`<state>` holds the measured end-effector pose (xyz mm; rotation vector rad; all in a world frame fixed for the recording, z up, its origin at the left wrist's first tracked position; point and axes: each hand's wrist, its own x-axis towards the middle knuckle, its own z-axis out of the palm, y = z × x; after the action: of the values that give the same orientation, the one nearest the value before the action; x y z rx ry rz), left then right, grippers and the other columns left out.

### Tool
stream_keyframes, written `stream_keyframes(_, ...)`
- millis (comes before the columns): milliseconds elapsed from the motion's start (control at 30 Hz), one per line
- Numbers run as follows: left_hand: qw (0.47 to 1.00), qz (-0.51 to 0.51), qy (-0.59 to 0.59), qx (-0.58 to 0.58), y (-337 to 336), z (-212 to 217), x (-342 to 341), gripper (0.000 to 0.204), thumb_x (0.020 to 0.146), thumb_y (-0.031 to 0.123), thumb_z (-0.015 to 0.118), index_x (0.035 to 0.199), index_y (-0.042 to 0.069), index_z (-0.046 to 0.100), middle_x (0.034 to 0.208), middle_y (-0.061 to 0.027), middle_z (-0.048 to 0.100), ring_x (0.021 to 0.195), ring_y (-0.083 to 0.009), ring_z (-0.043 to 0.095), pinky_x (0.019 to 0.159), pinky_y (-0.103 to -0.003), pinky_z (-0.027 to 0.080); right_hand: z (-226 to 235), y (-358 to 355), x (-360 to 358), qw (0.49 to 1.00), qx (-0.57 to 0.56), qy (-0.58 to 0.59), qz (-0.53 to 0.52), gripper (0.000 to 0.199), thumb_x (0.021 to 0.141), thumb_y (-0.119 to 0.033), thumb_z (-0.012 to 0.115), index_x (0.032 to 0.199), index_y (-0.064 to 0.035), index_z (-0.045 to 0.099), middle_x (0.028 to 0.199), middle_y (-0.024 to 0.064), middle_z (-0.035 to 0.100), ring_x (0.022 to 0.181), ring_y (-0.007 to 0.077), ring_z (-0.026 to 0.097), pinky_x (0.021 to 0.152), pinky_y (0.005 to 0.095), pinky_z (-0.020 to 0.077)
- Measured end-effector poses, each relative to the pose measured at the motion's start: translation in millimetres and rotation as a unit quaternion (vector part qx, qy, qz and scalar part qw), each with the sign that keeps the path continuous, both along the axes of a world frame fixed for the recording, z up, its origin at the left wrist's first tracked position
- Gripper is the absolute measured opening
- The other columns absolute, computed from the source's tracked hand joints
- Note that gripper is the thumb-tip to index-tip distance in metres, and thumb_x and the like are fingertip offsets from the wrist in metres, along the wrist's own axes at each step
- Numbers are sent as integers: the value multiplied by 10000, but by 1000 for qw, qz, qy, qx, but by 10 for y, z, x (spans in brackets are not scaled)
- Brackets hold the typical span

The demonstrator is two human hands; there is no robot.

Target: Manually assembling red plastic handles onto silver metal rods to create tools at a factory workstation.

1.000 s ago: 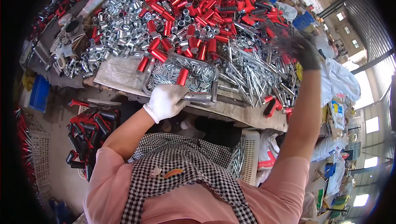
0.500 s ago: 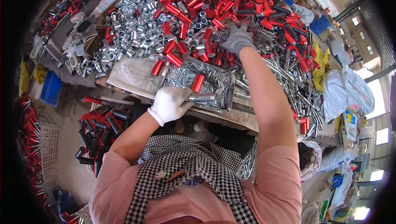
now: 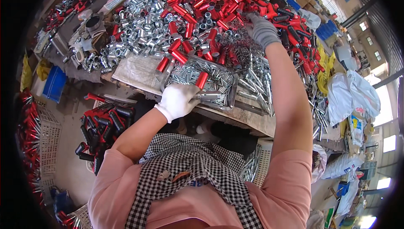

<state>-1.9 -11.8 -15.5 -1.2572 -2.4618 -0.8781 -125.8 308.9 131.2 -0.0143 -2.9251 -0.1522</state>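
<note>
1. Taking the tray (image 3: 234,94) as the clock's hub, kept the left hand (image 3: 176,101), in a white glove, at between seven and eight o'clock, on the near edge.
2. With it, held a silver tube (image 3: 211,96) by one end in curled fingers, pointing the free end toward three, along the tray's near side.
3. Saw a lone sleeve (image 3: 202,80), red, tilted above the pins (image 3: 179,75) in the tray, just beyond the left fingers; could not tell whether held or merely resting there.
4. Stretched the right hand (image 3: 264,31), in a grey glove, out to two o'clock, over the far side of the springs (image 3: 248,45). Could not tell whether wide, narrow or holding anything, given dark, unclear fingertips among the parts.
5. Found silver rods (image 3: 257,86) strewn at three, near the tray, and black-and-red handles (image 3: 294,35) at two, beyond the springs.
6. Found red sleeves (image 3: 227,1) heaped between twelve and one, and silver rings (image 3: 143,22) between ten and eleven.
7. Down off the bench (image 3: 136,71), noticed more grips (image 3: 105,123), black and red, at eight, a blue bin (image 3: 54,83) at nine and a pale crate (image 3: 264,161) at five.
8. Wore a checked apron (image 3: 185,157), at six.
</note>
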Motion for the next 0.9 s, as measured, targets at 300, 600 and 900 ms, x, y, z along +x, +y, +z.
stream_keyframes(300, 998, -25, -11, -48, -3, 176, 141, 302, 730, 254, 739, 974, 78, 709, 794, -100, 663, 730, -311, 654, 678, -422, 527, -547, -912, 1824, 896, -362, 28, 257, 813, 686, -267, 876, 1342, -40, 454, 1235, 170, 597, 1097, 297, 620, 959, 413, 484)
stream_keyframes(600, 980, -136, -141, 8, 137, 432, 225, 419, 668, 177, 812, 1028, 29, 658, 910, -144, 679, 794, -263, 682, 739, -369, 546, -1284, -907, 2460, 887, -346, 47, 304, 964, 734, -226, 835, 1518, -111, 287, 1093, 173, 672, 907, 364, 694, 798, 409, 562)
stream_keyframes(900, 976, -77, -137, 151, 113, 367, 280, 213, 833, 8, 624, 1040, 10, 674, 873, -123, 696, 771, -228, 688, 711, -352, 543, -1100, -1216, 2571, 851, -450, -2, 270, 863, 781, -74, 768, 1503, -112, 296, 1094, 152, 707, 995, 315, 700, 833, 381, 547)
